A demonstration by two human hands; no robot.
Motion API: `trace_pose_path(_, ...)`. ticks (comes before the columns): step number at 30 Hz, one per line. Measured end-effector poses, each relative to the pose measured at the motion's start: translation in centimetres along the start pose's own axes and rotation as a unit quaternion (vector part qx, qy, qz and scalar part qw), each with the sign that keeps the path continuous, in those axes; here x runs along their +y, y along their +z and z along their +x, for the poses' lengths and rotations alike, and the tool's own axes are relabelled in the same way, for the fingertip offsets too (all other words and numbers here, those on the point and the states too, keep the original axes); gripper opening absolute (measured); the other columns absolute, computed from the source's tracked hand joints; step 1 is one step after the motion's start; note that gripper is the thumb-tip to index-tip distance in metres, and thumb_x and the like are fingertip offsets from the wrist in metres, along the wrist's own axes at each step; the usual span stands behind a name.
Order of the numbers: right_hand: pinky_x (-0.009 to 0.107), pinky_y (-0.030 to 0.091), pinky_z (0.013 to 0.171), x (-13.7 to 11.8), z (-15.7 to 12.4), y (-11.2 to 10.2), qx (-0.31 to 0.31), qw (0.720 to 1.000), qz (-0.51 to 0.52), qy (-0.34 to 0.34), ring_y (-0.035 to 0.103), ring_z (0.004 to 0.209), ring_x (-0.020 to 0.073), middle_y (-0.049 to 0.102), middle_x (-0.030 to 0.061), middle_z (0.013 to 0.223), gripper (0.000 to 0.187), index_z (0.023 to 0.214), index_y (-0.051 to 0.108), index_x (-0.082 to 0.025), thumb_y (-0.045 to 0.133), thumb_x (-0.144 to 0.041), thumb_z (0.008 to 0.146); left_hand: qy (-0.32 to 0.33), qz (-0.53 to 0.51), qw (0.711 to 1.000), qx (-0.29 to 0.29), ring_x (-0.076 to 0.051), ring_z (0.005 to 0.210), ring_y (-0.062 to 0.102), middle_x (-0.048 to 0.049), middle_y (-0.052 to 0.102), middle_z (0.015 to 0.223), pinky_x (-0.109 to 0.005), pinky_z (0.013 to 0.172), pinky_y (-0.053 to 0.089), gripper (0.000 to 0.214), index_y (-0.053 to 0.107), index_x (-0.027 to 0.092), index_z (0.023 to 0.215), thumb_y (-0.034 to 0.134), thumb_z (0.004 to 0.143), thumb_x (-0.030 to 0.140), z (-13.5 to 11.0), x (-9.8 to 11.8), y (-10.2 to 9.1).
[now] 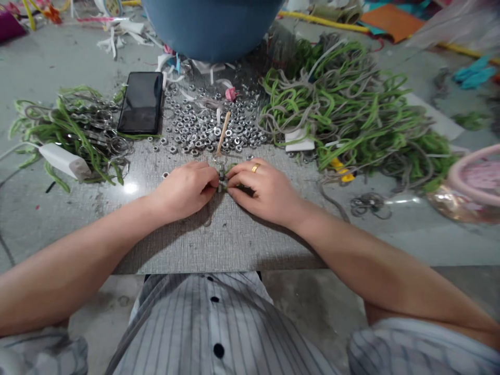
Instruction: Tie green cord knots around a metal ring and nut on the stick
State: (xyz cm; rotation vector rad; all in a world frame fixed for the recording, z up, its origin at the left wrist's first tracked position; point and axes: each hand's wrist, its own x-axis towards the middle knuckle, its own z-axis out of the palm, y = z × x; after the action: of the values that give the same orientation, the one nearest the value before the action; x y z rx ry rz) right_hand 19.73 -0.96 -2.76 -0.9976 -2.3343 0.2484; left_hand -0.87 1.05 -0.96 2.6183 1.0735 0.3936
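At the middle of the table, my left hand [183,188] is closed in a pinch on a short piece of cord with small metal nuts [222,177] on it. My right hand [269,191], with a ring on one finger, pinches the same cord from the other side. Green shows in the cord between the fingertips; most of it is hidden by the fingers. Just beyond the hands lies a thin wooden stick [224,133], on the near edge of a wide spread of loose hex nuts [187,125].
A large pile of green and grey cords [351,104] lies to the right. On the left are a black phone [140,102], a white charger [64,160] and corded pieces with metal rings [89,122]. A blue tub [213,28] stands behind the nuts; a pink-rimmed basket [464,169] is far right.
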Motion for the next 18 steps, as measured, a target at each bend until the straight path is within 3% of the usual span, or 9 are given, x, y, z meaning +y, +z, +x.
trace_pose_path(9,0.038,0.047,0.082,-0.16,0.22,0.26,-0.022,0.999,0.017,0.042,0.062,0.086,0.0216,0.071,0.0064,0.092,0.013,0.076,0.063,-0.021,0.055,-0.019,0.087,0.029,0.010,1.000,0.008,-0.017,0.077,0.065,-0.0048,0.066,0.078,-0.028,0.072,0.053,0.020,0.072,0.014,0.087,0.053,0.086,0.015,-0.02,-0.33,0.17)
trace_pose_path(18,0.037,0.046,0.081,-0.13,0.12,0.68,0.002,0.999,0.034,0.033,0.063,0.086,0.0210,0.072,0.0065,0.090,0.013,0.075,0.063,-0.020,0.056,-0.018,0.087,0.023,0.019,1.000,0.001,-0.018,0.078,0.065,-0.0053,0.067,0.078,-0.029,0.073,0.054,0.018,0.074,0.014,0.087,0.055,0.086,0.015,0.00,-0.09,0.00)
